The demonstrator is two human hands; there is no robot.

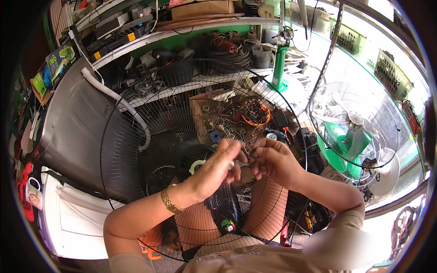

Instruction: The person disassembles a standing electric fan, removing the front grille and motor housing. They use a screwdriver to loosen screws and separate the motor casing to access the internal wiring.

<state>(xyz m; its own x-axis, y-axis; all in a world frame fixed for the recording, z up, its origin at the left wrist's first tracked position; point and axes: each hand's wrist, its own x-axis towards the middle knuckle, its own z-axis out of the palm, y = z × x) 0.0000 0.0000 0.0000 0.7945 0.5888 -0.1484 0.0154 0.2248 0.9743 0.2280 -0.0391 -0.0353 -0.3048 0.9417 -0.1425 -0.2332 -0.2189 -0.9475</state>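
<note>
A large round guard of black wire (132, 136), from a fan, spans my lap, and my thighs show through it. Both hands are raised over it, close together. My left hand (221, 166), with a gold watch (169, 200) and a ring, has its fingers curled in and is slightly blurred. To its right, my right hand (277, 163) is closed, thumb and fingertips pressed together. Anything between the fingertips is too small or hidden to make out. Beside my left hand lies a pale plastic ring (196, 167) on a dark round hub at the guard's middle.
At right stands another fan (355, 123) with green blades and a wire cage. An orange-rimmed basket (257, 113) of small parts sits beyond my hands. Ahead are loaded shelves (191, 27) and a green stand (280, 68); a grey metal panel (82, 132) is at left.
</note>
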